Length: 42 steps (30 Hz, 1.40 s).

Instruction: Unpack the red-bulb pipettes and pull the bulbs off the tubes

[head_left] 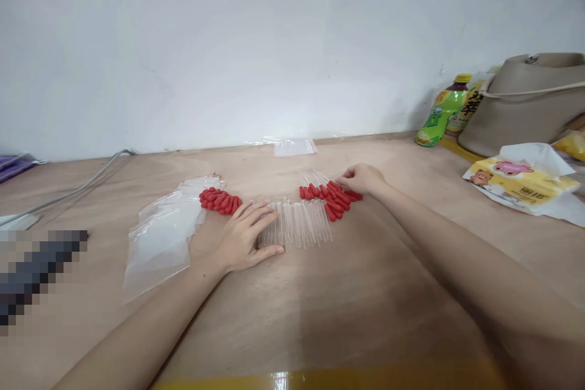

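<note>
My left hand (249, 234) lies palm down with fingers spread, its fingertips over the left end of a row of clear thin tubes (299, 222). Just beyond its knuckles is a heap of red rubber bulbs (219, 200). Another group of red bulbs (337, 200) lies right of the tubes; some clear tubes (315, 178) stretch away behind it. At this group's far right edge my right hand (363, 178) has thumb and fingers pinched together; whatever is between the fingertips is too small to make out. Clear zip bags (162, 228) lie overlapped left of my left hand.
A small clear bag (295, 147) lies against the wall. At the right stand a green drink bottle (442, 113) and a beige bag (521, 109), with a yellow-and-white wrapper (521, 180) in front. A grey cable (91, 177) and a pixelated dark object (39, 271) lie on the left.
</note>
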Tool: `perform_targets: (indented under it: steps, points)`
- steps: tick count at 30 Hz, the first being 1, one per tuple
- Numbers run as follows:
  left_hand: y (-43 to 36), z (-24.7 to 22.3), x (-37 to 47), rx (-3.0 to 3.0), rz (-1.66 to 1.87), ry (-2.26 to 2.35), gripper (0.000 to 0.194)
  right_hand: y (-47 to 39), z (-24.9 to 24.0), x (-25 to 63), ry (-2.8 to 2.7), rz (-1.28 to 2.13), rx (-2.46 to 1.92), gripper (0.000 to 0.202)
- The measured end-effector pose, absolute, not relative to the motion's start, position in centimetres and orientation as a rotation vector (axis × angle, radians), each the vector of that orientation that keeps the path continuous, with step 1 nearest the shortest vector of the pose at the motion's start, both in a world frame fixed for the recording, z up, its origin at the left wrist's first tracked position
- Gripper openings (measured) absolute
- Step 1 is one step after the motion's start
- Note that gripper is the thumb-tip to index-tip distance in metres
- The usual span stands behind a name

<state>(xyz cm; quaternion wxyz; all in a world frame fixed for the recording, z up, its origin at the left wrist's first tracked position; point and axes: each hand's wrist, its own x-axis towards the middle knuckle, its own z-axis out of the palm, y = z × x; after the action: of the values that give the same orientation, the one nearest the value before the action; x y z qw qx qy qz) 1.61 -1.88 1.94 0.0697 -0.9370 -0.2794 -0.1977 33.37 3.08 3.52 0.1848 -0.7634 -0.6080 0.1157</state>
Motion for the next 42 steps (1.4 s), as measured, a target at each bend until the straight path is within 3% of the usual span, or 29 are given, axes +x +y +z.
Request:
perform_targets:
  steps: [6, 15, 18, 20, 25, 32, 42]
  points:
    - [-1.6, 1.8, 2.1, -2.774, -0.825, -0.838, 0.033, 4.1, 3.7, 32.3, -1.743, 0.534, -2.234, 0.03]
    - [-2.1, 1.7, 1.8, -2.554, -1.285, -0.636, 0.033, 3.4, 4.9, 31.5, -1.671, 0.451, -2.207, 0.029]
    - [-2.2, 1.8, 2.1, -2.503, -1.295, -0.661, 0.028, 1.4, 5.5, 31.2, -1.665, 0.239, -2.021, 0.023]
    - [-2.3, 1.8, 2.3, -2.463, -1.301, -0.696, 0.027, -0.7, 5.2, 31.0, -1.732, -0.009, -1.653, 0.019]
    - [-3.1, 1.5, 3.6, -2.453, -1.267, -0.691, 0.042, -5.8, 2.0, 30.5, -1.932, -0.416, -1.108, 0.019]
    - [-4.5, 1.6, 6.0, -2.56, -0.909, -0.534, 0.028, -7.7, -0.2, 29.0, -2.103, -0.403, -0.858, 0.02]
    - [-4.4, 1.1, 6.8, -2.591, -0.947, -0.423, 0.012, -7.3, 0.1, 28.0, -2.145, -0.457, -0.854, 0.022]
